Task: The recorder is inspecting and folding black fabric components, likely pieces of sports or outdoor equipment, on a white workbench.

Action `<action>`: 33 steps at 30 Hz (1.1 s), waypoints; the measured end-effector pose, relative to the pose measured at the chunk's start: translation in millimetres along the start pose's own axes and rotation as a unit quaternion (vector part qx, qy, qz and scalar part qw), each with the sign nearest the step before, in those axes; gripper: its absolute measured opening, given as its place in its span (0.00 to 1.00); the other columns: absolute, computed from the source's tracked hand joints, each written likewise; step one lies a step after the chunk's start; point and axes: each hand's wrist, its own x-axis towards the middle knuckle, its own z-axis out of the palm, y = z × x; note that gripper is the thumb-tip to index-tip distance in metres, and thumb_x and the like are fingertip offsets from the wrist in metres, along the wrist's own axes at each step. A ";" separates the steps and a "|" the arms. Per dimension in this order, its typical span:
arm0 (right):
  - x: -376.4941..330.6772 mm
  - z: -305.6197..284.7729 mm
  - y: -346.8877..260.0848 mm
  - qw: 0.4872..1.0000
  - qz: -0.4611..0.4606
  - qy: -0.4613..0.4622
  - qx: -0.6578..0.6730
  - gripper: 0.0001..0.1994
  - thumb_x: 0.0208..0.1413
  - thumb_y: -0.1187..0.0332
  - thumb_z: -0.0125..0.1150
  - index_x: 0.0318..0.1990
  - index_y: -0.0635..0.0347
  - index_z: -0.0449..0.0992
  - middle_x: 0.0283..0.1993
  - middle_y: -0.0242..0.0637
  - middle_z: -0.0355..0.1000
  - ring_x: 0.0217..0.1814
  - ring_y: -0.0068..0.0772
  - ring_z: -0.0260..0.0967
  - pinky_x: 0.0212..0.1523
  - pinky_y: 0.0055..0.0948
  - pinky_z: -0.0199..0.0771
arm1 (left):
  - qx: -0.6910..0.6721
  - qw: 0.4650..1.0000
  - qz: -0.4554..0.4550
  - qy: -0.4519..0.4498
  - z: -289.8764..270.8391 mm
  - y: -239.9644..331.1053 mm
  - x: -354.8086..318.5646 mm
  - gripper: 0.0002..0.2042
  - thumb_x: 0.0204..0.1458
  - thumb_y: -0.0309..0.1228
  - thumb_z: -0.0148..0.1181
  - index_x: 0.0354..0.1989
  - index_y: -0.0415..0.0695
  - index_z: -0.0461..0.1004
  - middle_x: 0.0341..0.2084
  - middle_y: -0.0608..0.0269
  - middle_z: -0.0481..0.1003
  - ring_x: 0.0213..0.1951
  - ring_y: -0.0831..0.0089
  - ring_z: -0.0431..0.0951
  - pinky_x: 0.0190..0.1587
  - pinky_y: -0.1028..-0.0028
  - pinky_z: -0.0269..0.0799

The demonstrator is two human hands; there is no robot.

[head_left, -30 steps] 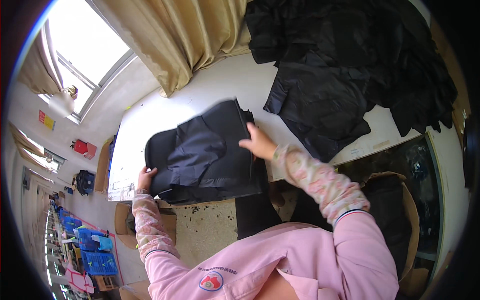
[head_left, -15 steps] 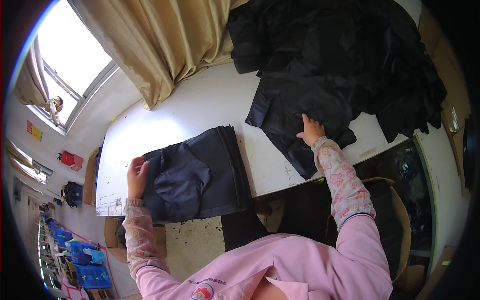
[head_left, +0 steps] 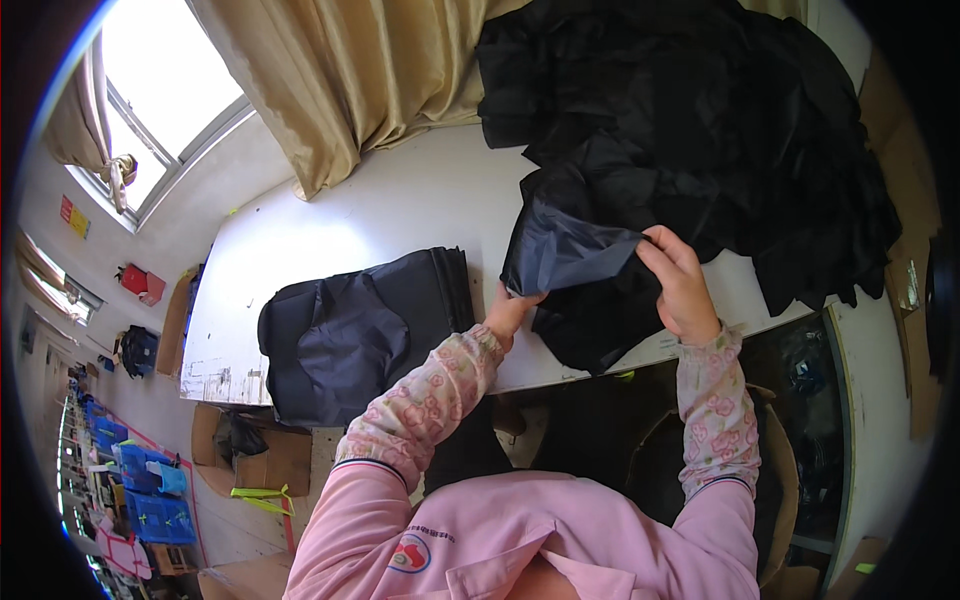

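Between my hands a black fabric piece point(head_left: 575, 248) is partly lifted, its shinier grey-looking side folded up. My right hand point(head_left: 680, 280) pinches its raised right edge between thumb and fingers. At its lower left corner my left hand point(head_left: 513, 310) is closed on the cloth, close to the white table's surface. A neat stack of flat black fabric pieces point(head_left: 365, 330) lies to the left, its top piece showing a curved outline. Beyond my right hand a large loose heap of black fabric point(head_left: 700, 120) spreads over the far right of the table.
The white table point(head_left: 270, 245) runs under the fabric. Gold curtains point(head_left: 360, 90) hang over its back edge beside a bright window point(head_left: 165, 75). Below the table's left end stands an open cardboard box point(head_left: 270, 460). Blue bins point(head_left: 155, 500) stand far left on the floor.
My left hand has moved right from the stack to the loose piece. My right hand has lifted that piece's edge, turning part of it over. The view has shifted slightly.
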 end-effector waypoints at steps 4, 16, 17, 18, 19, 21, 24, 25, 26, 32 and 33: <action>-22.8 0.6 -13.5 0.996 0.066 -0.010 0.051 0.05 0.60 0.74 0.50 0.42 0.62 0.71 0.39 0.26 0.68 0.43 0.14 0.64 0.47 0.16 0.63 | 0.083 0.941 0.310 0.105 -17.8 -39.7 49.3 0.39 0.49 0.31 0.64 0.67 0.39 0.48 0.64 0.46 0.54 0.64 0.58 0.57 0.64 0.70 0.51; -45.0 -43.8 -29.6 0.928 -0.065 -0.097 -0.354 0.08 0.49 0.79 0.58 0.37 0.66 0.76 0.36 0.35 0.75 0.40 0.25 0.72 0.43 0.23 0.69 | -0.092 0.973 0.036 -0.211 0.2 88.1 -62.1 0.14 0.57 0.27 0.47 0.49 0.37 0.73 0.42 0.60 0.76 0.43 0.73 0.76 0.51 0.76 0.70; -37.7 -42.7 -42.1 0.924 -0.161 -0.031 -0.344 0.07 0.49 0.81 0.56 0.37 0.66 0.75 0.36 0.34 0.75 0.39 0.22 0.71 0.43 0.21 0.69 | -0.146 0.959 -0.093 -0.222 2.1 76.7 -67.0 0.19 0.59 0.37 0.51 0.54 0.37 0.69 0.46 0.58 0.75 0.46 0.68 0.76 0.53 0.71 0.70; -31.6 -39.9 -47.9 0.930 -0.188 0.024 -0.316 0.07 0.50 0.80 0.55 0.37 0.66 0.75 0.36 0.34 0.74 0.39 0.21 0.71 0.43 0.21 0.69 | -0.111 0.953 -0.129 -0.251 1.4 66.2 -76.7 0.25 0.56 0.42 0.55 0.56 0.36 0.67 0.49 0.57 0.73 0.49 0.68 0.74 0.55 0.70 0.68; -25.7 -35.8 -51.9 0.930 -0.214 0.083 -0.288 0.07 0.51 0.80 0.54 0.38 0.66 0.75 0.37 0.34 0.74 0.40 0.21 0.70 0.43 0.20 0.68 | -0.075 0.942 -0.165 -0.281 7.0 67.4 -92.6 0.31 0.54 0.47 0.59 0.59 0.36 0.64 0.52 0.56 0.71 0.51 0.67 0.72 0.57 0.69 0.67; -4.0 -26.8 -33.0 0.904 -0.301 0.126 -0.277 0.07 0.53 0.79 0.54 0.40 0.65 0.74 0.37 0.34 0.75 0.40 0.24 0.71 0.43 0.18 0.68 | -0.004 0.873 -0.066 -0.484 -5.1 35.1 -82.8 0.42 0.45 0.52 0.66 0.62 0.36 0.60 0.56 0.57 0.68 0.56 0.70 0.68 0.60 0.68 0.62; 15.0 -44.7 19.0 0.835 -0.206 -0.024 -0.510 0.13 0.52 0.75 0.59 0.46 0.60 0.72 0.41 0.40 0.76 0.45 0.39 0.73 0.50 0.32 0.68 | -0.026 0.858 -0.013 -0.512 2.7 57.9 -107.1 0.39 0.38 0.37 0.75 0.59 0.35 0.64 0.53 0.58 0.71 0.54 0.70 0.70 0.59 0.69 0.63; 18.5 -54.5 38.7 0.781 -0.151 -0.117 -0.595 0.15 0.51 0.73 0.60 0.48 0.58 0.72 0.44 0.42 0.75 0.48 0.45 0.73 0.53 0.38 0.67 | -0.053 0.874 -0.006 -0.483 -1.7 58.7 -109.1 0.35 0.39 0.31 0.75 0.57 0.35 0.65 0.51 0.57 0.73 0.52 0.68 0.73 0.57 0.68 0.65; 15.9 -86.4 63.3 0.780 -0.149 -0.113 -0.598 0.15 0.51 0.73 0.60 0.48 0.58 0.72 0.44 0.42 0.75 0.48 0.45 0.73 0.53 0.38 0.67 | -0.138 0.872 -0.004 -0.469 1.9 69.8 -115.2 0.31 0.41 0.28 0.71 0.56 0.35 0.66 0.49 0.55 0.74 0.50 0.65 0.74 0.56 0.66 0.67; -11.5 -31.7 -46.6 0.944 -0.095 0.061 -0.311 0.18 0.50 0.71 0.64 0.50 0.62 0.71 0.42 0.40 0.73 0.46 0.32 0.71 0.47 0.27 0.70 | -0.231 0.911 0.069 -0.335 -19.7 99.1 -108.6 0.22 0.48 0.32 0.63 0.50 0.33 0.70 0.46 0.49 0.76 0.47 0.58 0.77 0.54 0.61 0.71; -24.0 0.5 -62.0 0.916 -0.193 0.018 -0.350 0.19 0.49 0.70 0.65 0.50 0.62 0.71 0.43 0.40 0.73 0.48 0.34 0.71 0.49 0.28 0.69 | -0.231 0.912 0.072 -0.330 -18.8 100.2 -110.1 0.22 0.48 0.32 0.63 0.50 0.33 0.70 0.46 0.49 0.76 0.47 0.58 0.77 0.54 0.61 0.71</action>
